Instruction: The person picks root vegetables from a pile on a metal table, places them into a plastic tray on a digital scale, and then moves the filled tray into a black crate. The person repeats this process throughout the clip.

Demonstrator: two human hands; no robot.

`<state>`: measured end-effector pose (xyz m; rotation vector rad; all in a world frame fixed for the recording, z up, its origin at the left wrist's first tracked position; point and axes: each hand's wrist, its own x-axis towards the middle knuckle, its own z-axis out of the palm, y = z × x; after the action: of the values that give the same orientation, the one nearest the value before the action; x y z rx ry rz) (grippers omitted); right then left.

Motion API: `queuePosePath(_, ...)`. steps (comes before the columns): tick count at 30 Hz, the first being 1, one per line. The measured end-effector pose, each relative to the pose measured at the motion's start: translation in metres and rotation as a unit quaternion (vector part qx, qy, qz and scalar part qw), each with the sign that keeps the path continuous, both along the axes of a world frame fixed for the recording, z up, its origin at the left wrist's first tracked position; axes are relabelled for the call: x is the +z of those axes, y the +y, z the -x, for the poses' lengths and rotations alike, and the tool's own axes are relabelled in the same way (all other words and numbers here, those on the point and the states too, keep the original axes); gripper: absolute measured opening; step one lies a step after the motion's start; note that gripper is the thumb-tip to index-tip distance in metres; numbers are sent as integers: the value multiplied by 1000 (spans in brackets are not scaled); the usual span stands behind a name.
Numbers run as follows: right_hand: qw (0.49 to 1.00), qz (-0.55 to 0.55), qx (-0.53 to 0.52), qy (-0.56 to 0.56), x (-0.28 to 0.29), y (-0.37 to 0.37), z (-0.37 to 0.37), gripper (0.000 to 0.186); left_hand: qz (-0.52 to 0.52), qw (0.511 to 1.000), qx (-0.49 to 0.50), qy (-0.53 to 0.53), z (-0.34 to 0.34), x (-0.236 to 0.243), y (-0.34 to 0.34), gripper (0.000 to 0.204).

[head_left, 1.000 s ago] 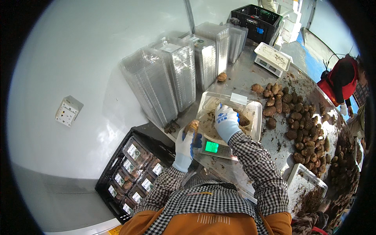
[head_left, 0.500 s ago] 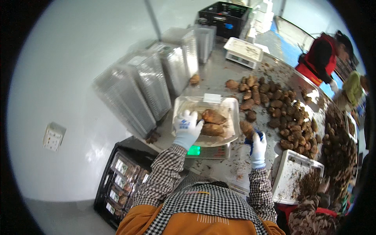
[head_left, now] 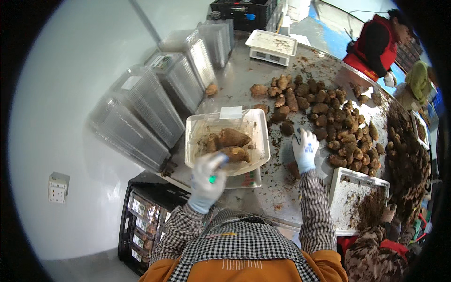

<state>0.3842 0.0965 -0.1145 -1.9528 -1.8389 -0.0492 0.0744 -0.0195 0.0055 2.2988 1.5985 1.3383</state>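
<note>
My left hand (head_left: 206, 183), in a white glove, is smeared by motion in front of the scale's pan (head_left: 195, 157) and covers part of the green display. In the pan lie a large brown taro (head_left: 234, 137), a second taro (head_left: 236, 154) and a smaller one (head_left: 212, 143) beside them. My gloved right hand (head_left: 305, 149) reaches over the table with its fingers apart and nothing visible in them. Nearest its fingertips is a dark round taro (head_left: 287, 128). A blurred brown shape (head_left: 292, 169) lies left of the right wrist.
A heap of taros (head_left: 345, 127) covers the right of the table. Stacked clear plastic boxes (head_left: 152, 101) line the wall. A second scale (head_left: 271, 44) stands at the back. A white tray with soil (head_left: 345, 207) lies at right; a black crate (head_left: 127, 230) holds packs. A co-worker (head_left: 376, 44) works across.
My left hand has drawn back from the taros in the pan. My right hand has let go of a taro and moved farther out. The whole view has shifted.
</note>
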Motion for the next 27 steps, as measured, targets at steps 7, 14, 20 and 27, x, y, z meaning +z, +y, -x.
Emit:
queuePosePath(7, 968, 238, 30, -69, -10, 76, 19, 62, 257, 920, -297, 1, -51, -48, -45, 32)
queuePosePath(14, 776, 113, 88, 614, -3, -28, 23, 17, 586, 637, -185, -466, -74, -92, -52, 33)
queuePosePath(20, 743, 91, 163, 643, 16, -145, 50, 40, 528, 390, -296, -694, -107, -99, -46, 53)
queuePosePath(27, 702, 42, 154, 694, 52, -173, 57, 38, 435, 766, -215, -423, -96, -61, -53, 57)
